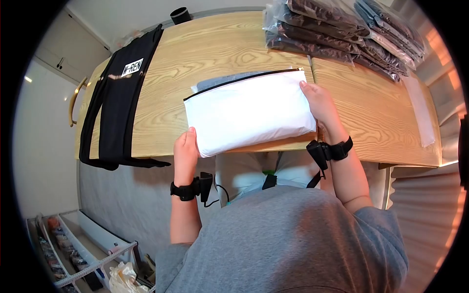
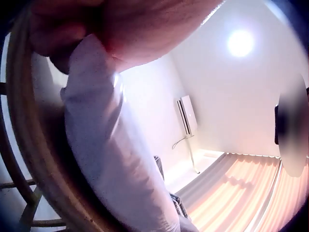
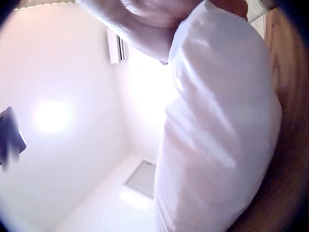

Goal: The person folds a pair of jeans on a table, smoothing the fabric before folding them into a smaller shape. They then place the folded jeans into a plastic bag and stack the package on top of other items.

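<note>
A white zip bag [image 1: 251,112], plump and with a black strip along its far edge, is held slightly tilted over the near edge of the table. My left hand [image 1: 185,146] grips its lower left corner, thumb on the upper face. At the other end, my right hand [image 1: 320,102] holds the right edge, with the thumb on top near the upper corner. Both wrist views show the bag's wrinkled, bulging side [image 2: 104,135] reaching away from the hand. Beyond the black strip, part of a grey folded item [image 1: 229,79] peeks out, mostly hidden by the bag.
Black folded fabric with a white "M-REN" label [image 1: 110,107] lies along the table's left side, hanging over the front edge. Stacks of dark items in clear bags [image 1: 322,34] fill the back right. A black cup [image 1: 181,15] stands at the back; a divided bin [image 1: 83,254] is lower left.
</note>
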`<act>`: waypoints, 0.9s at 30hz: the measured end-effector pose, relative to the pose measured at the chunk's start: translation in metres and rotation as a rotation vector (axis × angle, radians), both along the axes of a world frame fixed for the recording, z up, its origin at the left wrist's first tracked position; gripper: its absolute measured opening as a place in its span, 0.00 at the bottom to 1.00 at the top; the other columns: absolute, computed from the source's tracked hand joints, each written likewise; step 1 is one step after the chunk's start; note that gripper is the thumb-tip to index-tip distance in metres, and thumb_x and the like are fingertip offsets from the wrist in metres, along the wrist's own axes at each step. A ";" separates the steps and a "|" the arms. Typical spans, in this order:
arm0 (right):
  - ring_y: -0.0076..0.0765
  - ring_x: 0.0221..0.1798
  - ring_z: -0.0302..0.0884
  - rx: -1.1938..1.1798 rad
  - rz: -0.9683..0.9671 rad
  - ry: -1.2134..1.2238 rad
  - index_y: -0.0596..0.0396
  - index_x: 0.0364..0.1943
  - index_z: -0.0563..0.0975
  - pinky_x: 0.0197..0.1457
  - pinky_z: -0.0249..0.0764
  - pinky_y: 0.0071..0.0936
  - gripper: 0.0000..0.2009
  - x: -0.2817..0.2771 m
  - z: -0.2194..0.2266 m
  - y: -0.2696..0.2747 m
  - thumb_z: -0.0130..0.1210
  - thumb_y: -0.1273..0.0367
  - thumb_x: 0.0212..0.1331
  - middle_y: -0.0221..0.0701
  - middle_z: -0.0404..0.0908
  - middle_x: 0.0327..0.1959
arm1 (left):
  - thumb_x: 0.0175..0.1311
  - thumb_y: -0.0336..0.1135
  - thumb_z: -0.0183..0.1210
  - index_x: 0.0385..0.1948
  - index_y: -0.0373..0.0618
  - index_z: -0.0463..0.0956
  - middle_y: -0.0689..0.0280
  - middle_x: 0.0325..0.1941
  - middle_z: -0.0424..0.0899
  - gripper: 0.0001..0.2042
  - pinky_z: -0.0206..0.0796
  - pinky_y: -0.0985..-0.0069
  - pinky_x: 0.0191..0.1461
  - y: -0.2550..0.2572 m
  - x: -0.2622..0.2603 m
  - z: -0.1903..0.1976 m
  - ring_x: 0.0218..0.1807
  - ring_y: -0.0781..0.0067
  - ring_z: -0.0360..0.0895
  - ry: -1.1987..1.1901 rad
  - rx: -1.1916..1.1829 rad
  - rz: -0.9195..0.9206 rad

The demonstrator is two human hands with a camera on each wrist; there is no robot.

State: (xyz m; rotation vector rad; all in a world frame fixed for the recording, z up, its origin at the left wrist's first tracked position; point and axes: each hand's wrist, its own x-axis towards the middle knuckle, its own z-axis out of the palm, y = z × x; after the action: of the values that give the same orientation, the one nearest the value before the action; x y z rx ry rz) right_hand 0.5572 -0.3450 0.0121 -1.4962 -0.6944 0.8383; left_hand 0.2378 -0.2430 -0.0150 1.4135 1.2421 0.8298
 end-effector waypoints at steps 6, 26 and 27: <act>0.28 0.35 0.77 0.152 -0.320 -0.475 0.63 0.44 0.74 0.42 0.71 0.24 0.15 -0.008 0.011 -0.014 0.51 0.63 0.66 0.37 0.81 0.35 | 0.72 0.40 0.45 0.15 0.42 0.67 0.74 0.15 0.65 0.21 0.51 0.78 0.24 -0.001 -0.003 0.007 0.20 0.83 0.58 -0.006 -0.114 -0.063; 0.46 0.70 0.57 -0.098 0.128 -1.451 0.40 0.57 0.73 0.67 0.55 0.51 0.21 -0.072 0.015 0.007 0.52 0.57 0.60 0.35 0.65 0.66 | 0.67 0.46 0.49 0.66 0.44 0.56 0.51 0.72 0.52 0.28 0.44 0.52 0.71 0.008 0.054 0.079 0.73 0.50 0.48 0.684 0.977 -0.874; 0.45 0.70 0.57 -0.035 0.184 -1.564 0.39 0.58 0.73 0.67 0.54 0.52 0.20 -0.069 0.019 0.008 0.52 0.57 0.60 0.34 0.64 0.67 | 0.68 0.48 0.47 0.68 0.43 0.53 0.50 0.74 0.47 0.31 0.40 0.50 0.72 0.013 0.058 0.072 0.75 0.50 0.43 0.863 1.084 -0.931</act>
State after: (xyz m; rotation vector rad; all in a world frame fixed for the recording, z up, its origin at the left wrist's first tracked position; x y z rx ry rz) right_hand 0.4881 -0.3370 0.0308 -1.9711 -1.9358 -0.4107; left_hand 0.2954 -0.2296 0.0573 3.0937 0.4237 0.1318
